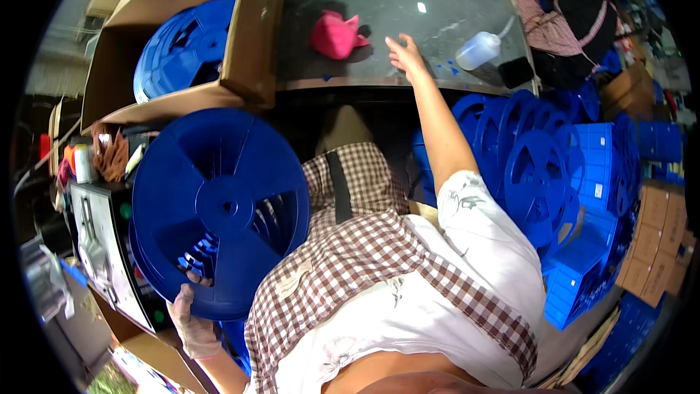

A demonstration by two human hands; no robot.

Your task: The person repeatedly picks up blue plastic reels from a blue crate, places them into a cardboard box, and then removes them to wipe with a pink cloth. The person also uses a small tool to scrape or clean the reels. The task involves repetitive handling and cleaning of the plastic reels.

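My left hand [195, 325], in a pale glove, grips the lower rim of a stack of blue plastic reels [227, 153] at my left side. Its fingers curl into a cut-out of the front reel, and more reels show through the gaps. Stretched out over the grey table, my right hand [405, 57] is bare and holds nothing, its fingers apart. A pink cloth-like object [335, 35] lies to the left of that hand. On its other side a translucent squeeze bottle [479, 51] lies on the table, with a black object [516, 71] beside it.
An open cardboard box [251, 29] with blue reels [186, 51] inside stands at the far left. Many blue reels [536, 175] and blue crates [583, 248] are piled to my right, near brown cartons [652, 244]. Another person [569, 14] works at the far right.
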